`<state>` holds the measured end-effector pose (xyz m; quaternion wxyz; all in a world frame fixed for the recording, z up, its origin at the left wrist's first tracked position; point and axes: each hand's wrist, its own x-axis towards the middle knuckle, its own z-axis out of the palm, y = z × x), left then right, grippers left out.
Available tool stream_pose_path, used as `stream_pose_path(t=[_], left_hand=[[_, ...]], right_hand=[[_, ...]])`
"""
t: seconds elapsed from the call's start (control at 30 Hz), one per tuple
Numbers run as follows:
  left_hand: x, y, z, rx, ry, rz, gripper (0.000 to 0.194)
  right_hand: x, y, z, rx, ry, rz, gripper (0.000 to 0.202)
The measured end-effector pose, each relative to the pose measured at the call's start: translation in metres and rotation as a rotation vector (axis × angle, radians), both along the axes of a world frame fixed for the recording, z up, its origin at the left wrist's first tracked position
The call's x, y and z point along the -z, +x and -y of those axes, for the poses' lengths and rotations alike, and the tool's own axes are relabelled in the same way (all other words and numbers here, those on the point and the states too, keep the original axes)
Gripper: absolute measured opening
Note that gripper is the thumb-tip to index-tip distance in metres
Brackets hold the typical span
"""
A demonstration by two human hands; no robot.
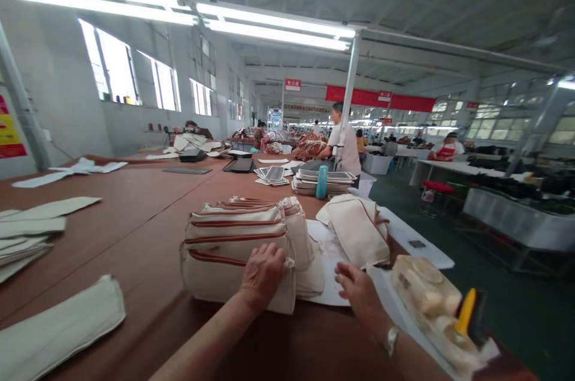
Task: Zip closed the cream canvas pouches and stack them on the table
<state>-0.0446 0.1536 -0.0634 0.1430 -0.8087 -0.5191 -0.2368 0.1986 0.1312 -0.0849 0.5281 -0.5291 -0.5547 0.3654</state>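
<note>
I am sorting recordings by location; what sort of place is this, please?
Likely a sewing workshop: brown-edged fabric pieces touched by the left hand, long fluorescent lights, and a person in a red apron behind another table.

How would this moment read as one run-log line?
left hand: on cream fabric stack; right hand: near white sheet; turquoise bottle: upright

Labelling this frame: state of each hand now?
Left hand: resting on the cream fabric pieces; grip can't be told.
Right hand: open, nothing visibly held.
</note>
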Motion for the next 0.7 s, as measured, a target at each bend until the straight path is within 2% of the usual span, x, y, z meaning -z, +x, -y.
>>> stream_pose_path(t=[0.07, 0.2, 0.27, 0.33, 0.4, 0.47, 0.53, 0.6, 0.7], left_hand=[[0.011, -0.006, 0.01, 0.06, 0.019, -0.043, 0.013], [0.036, -0.02, 0.029, 0.099, 0.087, -0.063, 0.018], [0.042, -0.026, 0.031, 0.088, 0.173, -0.052, 0.016], [0.039, -0.03, 0.026, 0.061, 0.212, -0.058, 0.031], [0.033, -0.032, 0.017, -0.005, 0.128, -0.077, 0.033], [0.03, -0.031, 0.01, -0.062, 0.017, -0.086, 0.022], [0.034, -0.029, 0.01, -0.061, -0.041, -0.077, 0.013], [0.039, -0.028, 0.019, -0.051, -0.149, -0.015, 0.016], [0.033, -0.035, 0.05, 0.032, -0.506, 0.233, 0.013]], right_hand=[[0.0, -0.026, -0.008, -0.1, 0.046, -0.015, 0.029], [-0.02, -0.087, -0.04, -0.341, 0.096, -0.017, 0.022], [-0.026, -0.117, -0.058, -0.432, 0.061, 0.011, 0.015], [-0.028, -0.142, -0.075, -0.463, 0.003, 0.045, 0.016], [-0.029, -0.158, -0.09, -0.473, -0.071, 0.082, 0.022], [-0.031, -0.164, -0.101, -0.498, -0.148, 0.124, 0.025], [-0.034, -0.163, -0.108, -0.534, -0.207, 0.167, 0.026], [-0.037, -0.161, -0.111, -0.557, -0.234, 0.203, 0.027], [-0.036, -0.16, -0.11, -0.554, -0.207, 0.248, 0.028]])
